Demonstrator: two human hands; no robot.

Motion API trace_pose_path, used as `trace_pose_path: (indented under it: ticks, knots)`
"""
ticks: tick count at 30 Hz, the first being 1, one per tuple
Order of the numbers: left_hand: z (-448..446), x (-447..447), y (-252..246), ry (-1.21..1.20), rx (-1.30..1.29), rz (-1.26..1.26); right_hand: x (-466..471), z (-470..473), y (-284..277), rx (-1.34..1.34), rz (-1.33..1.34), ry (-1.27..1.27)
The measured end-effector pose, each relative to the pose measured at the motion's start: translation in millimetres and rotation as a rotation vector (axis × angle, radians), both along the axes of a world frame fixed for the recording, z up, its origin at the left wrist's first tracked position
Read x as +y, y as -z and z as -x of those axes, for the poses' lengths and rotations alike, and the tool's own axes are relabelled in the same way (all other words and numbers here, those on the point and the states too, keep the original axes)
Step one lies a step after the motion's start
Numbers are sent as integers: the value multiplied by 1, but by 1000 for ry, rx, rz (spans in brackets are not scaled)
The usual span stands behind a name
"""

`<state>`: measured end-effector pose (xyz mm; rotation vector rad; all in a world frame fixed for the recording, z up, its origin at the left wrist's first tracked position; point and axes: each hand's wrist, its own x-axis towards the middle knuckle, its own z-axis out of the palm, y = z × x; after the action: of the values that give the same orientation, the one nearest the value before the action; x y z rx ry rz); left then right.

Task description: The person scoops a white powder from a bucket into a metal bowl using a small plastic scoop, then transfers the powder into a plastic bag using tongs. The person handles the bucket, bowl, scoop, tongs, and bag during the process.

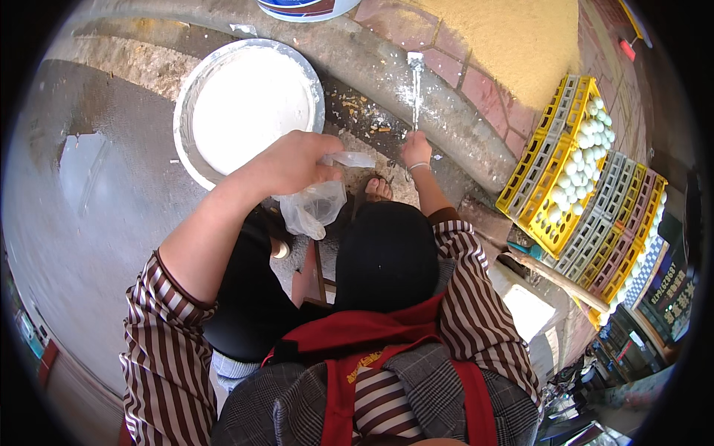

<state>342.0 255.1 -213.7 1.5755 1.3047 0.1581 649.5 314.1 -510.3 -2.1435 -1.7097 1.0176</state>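
My left hand (298, 161) pinches a clear plastic bag (315, 209), which hangs down in front of my knees. Just beyond that hand, a wide round basin (319, 95) holds a bright white substance (254, 108); whether it is liquid or powder I cannot tell. My right hand (417, 149), with a bangle at the wrist, grips the handle of a slim long-handled tool (416, 83). White material coats the tool's head, which points away from me over the stone kerb (385, 89). What lies inside the bag is hard to make out.
Stacked plastic egg crates (530, 161) stand at the right, with pale eggs (580, 161) on an upper one. A wooden pole (563, 281) leans near them. Yellow grainy material (519, 44) covers paving beyond the kerb. A bucket (307, 8) is at the top edge; wet pavement (111, 184) lies left.
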Motion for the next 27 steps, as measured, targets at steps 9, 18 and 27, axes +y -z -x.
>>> trace_pose_path:
  ticks: [9,18,27]
  knots:
    - [3,1,-1,-25,-25,56,0,2,-48,605,237,286]
    - [4,2,1,-71,-26,61,-2,-3,-37,-228,-214,-2]
    - [3,5,0,-40,-8,57,-6,-12,-10,-41,-234,102]
